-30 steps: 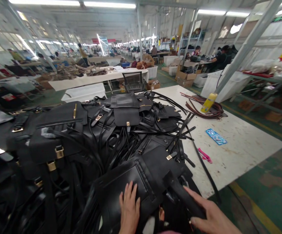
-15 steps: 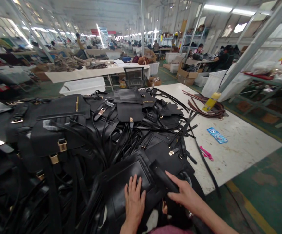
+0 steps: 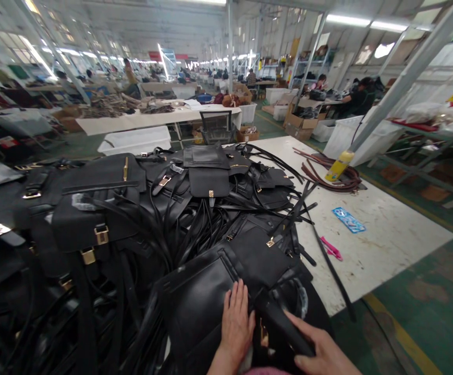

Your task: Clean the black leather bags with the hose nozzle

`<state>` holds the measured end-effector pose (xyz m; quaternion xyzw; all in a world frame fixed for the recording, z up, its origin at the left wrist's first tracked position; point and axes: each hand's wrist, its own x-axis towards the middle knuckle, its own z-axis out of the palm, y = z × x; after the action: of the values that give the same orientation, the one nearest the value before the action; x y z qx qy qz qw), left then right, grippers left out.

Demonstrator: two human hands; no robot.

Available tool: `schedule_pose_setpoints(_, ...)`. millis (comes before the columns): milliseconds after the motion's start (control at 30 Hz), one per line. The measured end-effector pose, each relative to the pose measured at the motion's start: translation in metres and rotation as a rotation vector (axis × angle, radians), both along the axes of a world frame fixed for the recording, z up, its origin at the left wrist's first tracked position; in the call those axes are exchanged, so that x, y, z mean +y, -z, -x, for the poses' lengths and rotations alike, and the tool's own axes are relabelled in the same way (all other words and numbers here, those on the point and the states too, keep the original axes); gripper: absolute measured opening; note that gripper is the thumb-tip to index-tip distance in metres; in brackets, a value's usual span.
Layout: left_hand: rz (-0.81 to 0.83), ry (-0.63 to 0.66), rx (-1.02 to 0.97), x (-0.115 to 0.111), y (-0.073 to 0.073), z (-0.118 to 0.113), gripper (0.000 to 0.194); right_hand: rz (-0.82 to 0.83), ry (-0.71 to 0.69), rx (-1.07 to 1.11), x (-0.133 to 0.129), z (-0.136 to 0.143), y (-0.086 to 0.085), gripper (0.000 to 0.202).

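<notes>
A black bag is laid flat at the near side of the counter, its flap spread away from the wearer, a gold clasp seen near the flap's far end. The left hand is opened flat, fingers extended and kept close together, palm down; the bag is pressed near its middle, nothing is grasped. The right hand is closed around a thick black strap at the bag's near right; the strap is pinched between thumb and fingers, index laid along it. Some plastic wrap is seen just beside the strap, at the bag's right side.

Left of the bag and beyond it, room is blocked by a pile of black bags and loose straps, heaped and overlapping. More room is given right of the bag, where items are spread well apart: a pink tool nearest, a blue card farther, then a yellow bottle leaned on coiled brown straps. A long strap is draped between the bag and the pink tool, its tip carried past the counter's near edge. That edge is met by the bag's right side; green floor is seen beyond.
</notes>
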<state>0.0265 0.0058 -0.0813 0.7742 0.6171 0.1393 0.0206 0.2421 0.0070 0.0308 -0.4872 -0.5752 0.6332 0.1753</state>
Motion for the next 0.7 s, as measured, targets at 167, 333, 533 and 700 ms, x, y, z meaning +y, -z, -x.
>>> schedule_pose_setpoints(167,0.087,0.0,-0.131,-0.003,-0.004,0.007,0.071,-0.067,-0.006,-0.107,-0.005,-0.01,0.006,0.074)
schedule_pose_setpoints(333,0.165,0.018,-0.265,-0.005,-0.009,0.013,0.08,-0.088,-0.092,-0.151,-0.009,0.007,0.016,0.074)
schedule_pose_setpoints(533,0.084,-0.078,-0.361,-0.009,-0.003,0.01,0.079,-0.108,-0.001,-0.167,0.032,0.071,0.007,0.072)
schedule_pose_setpoints(700,0.148,0.011,-0.318,-0.014,0.005,0.008,0.079,-0.075,-0.055,-0.171,0.093,0.107,-0.004,0.061)
